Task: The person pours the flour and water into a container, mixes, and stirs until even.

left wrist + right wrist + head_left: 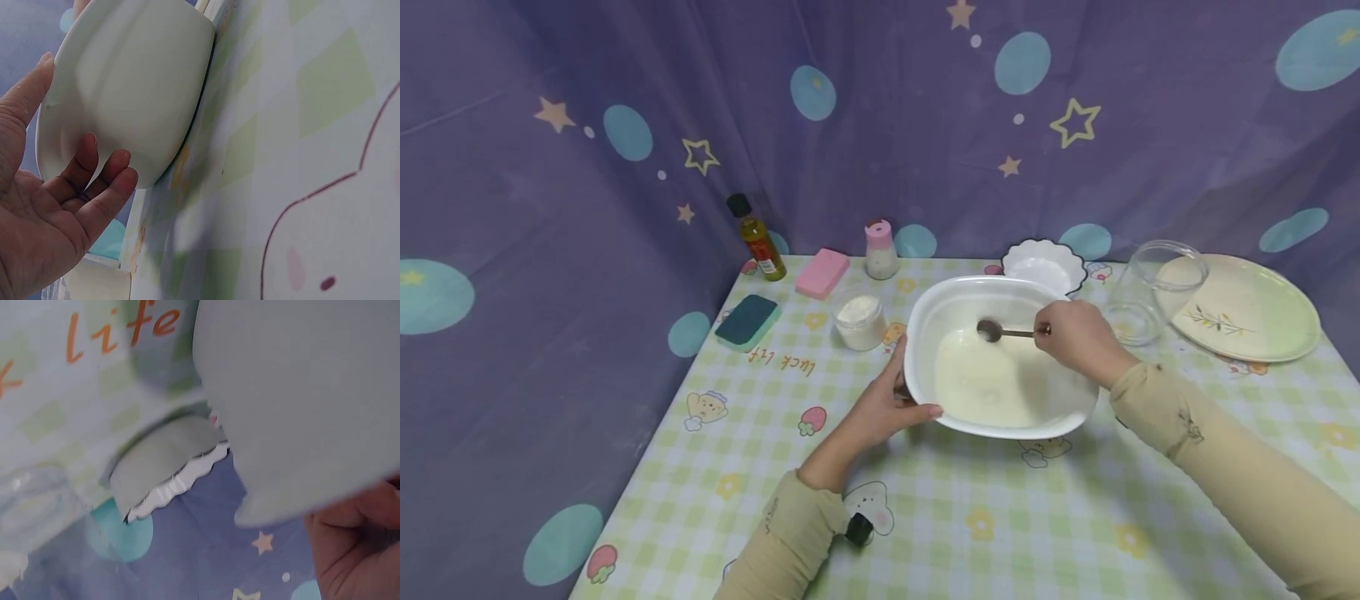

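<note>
A white basin (pixel 925 333) with pale, milky liquid (pixel 985 383) inside stands on the table. My left hand (pixel 883 404) steadies its left side, thumb at the rim and curved fingers (pixel 109 194) against the outer wall in the left wrist view. Over the basin's right side, my right hand (pixel 1078 337) grips the handle of a small dark spoon (pixel 990 331). The spoon's bowl is over the liquid; whether it touches the surface I cannot tell. In the right wrist view the basin's outer wall (pixel 300 412) hides the spoon and most of the right hand (pixel 359 540).
Left of the basin are a jar of white powder (pixel 860 321), a green sponge (pixel 748 322), a pink sponge (pixel 822 273), a pink-topped shaker (pixel 881 250) and an oil bottle (pixel 760 246). Behind and right are a scalloped dish (pixel 1043 262), clear container (pixel 1165 267) and oval plate (pixel 1285 321).
</note>
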{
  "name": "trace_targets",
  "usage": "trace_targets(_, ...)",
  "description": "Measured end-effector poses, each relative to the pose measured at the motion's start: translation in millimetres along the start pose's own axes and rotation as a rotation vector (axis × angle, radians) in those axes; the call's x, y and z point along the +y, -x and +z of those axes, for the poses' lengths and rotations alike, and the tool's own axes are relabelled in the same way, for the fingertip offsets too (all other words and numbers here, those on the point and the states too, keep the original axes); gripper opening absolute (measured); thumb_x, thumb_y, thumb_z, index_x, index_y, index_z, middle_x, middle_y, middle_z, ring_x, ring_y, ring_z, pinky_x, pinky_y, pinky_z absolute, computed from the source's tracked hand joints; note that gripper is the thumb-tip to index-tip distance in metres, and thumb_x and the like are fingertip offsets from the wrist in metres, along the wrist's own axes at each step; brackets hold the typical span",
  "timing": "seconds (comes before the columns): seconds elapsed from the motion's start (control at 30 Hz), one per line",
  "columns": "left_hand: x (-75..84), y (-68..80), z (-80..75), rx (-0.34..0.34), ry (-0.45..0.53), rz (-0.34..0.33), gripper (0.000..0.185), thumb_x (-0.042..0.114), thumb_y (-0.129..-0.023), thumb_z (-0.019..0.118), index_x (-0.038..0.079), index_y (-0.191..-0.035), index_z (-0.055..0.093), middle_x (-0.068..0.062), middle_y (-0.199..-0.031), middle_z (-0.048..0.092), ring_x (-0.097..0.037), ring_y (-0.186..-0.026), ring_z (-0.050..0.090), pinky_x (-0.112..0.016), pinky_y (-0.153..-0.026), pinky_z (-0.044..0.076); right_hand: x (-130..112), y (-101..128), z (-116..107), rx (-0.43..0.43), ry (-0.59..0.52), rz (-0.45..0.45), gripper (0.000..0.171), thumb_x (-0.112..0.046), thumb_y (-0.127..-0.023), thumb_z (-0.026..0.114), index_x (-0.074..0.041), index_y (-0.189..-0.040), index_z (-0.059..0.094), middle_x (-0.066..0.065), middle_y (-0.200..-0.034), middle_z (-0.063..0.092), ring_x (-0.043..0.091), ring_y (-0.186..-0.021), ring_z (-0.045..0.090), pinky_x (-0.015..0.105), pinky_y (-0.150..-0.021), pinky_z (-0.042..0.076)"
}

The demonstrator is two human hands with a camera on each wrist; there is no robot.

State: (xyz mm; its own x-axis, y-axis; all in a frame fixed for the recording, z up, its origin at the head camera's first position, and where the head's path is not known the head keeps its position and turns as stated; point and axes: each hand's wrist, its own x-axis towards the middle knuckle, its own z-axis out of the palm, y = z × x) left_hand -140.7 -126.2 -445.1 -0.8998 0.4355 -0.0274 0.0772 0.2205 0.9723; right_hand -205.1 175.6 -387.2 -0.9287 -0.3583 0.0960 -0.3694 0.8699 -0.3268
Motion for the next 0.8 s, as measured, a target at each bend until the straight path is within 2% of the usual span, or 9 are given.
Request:
trace_targets(0.13,-0.4,0.3,0.2,0.006,-0.006,-0.003,0.115,0.01,-0.082,0.08,0.032,-0.157,-0.004,-0.02,-0.121,0.064,-0.022,-0.098,0.066,-0.042,-0.084,0.053,4,7,-12,-0.014,0.022,0.023,0.014,-0.001,-0.077,0.064,-0.009,-0.067,0.067,0.001,-0.065,0.062,0.022,-0.061,0.052,0.039,-0.056,0.043)
trace_targets(0.27,-0.2,0.1,0.3,0.009,-0.004,-0.001,0.115,0.01,-0.082,0.08,0.033,-0.157,-0.004,-0.019,-0.121,0.064,-0.02,-0.097,0.066,-0.041,-0.084,0.053,7,15,-24,-0.053,0.032,0.005,0.016,0.0,-0.077,0.063,-0.01,-0.065,0.066,0.0,-0.064,0.061,0.021,-0.06,0.051,0.038,-0.056,0.042)
trace_targets(0.47,-0.9,-0.6,0.1,0.005,-0.014,0.007,0.114,0.011,-0.082,0.08,0.035,-0.156,-0.004,-0.019,-0.123,0.064,-0.024,-0.099,0.065,-0.044,-0.085,0.053,13,28,-36,-0.17,0.026,-0.023,0.022,-0.001,-0.076,0.064,-0.017,-0.061,0.063,-0.006,-0.06,0.055,0.016,-0.057,0.047,0.035,-0.059,0.039)
trace_targets(0.6,10.3,2.1,-0.8,-0.019,-0.009,0.005,0.114,0.008,-0.083,0.078,0.027,-0.157,-0.006,-0.025,-0.124,0.061,-0.03,-0.101,0.064,-0.048,-0.086,0.052,13,32,-41,-0.255,0.018,-0.058,0.022,-0.003,-0.076,0.067,-0.019,-0.061,0.063,-0.008,-0.059,0.054,0.013,-0.057,0.047,0.033,-0.058,0.041)
trace_targets(0.73,12.9,3.0,-0.6,-0.021,-0.011,0.011,0.113,0.008,-0.084,0.078,0.027,-0.157,-0.006,-0.027,-0.122,0.061,-0.032,-0.101,0.065,-0.045,-0.085,0.053,12,33,-42,-0.36,-0.056,-0.06,0.017,-0.006,-0.08,0.069,-0.016,-0.066,0.068,-0.008,-0.062,0.058,0.012,-0.058,0.05,0.031,-0.056,0.044)
trace_targets(0.8,6.9,1.8,-0.1,-0.009,-0.015,0.019,0.113,0.01,-0.083,0.079,0.031,-0.157,-0.005,-0.024,-0.121,0.063,-0.029,-0.1,0.065,-0.043,-0.084,0.053,11,34,-40,-0.395,-0.097,-0.063,0.016,-0.006,-0.082,0.069,-0.014,-0.069,0.069,-0.008,-0.062,0.058,0.012,-0.058,0.05,0.03,-0.055,0.044)
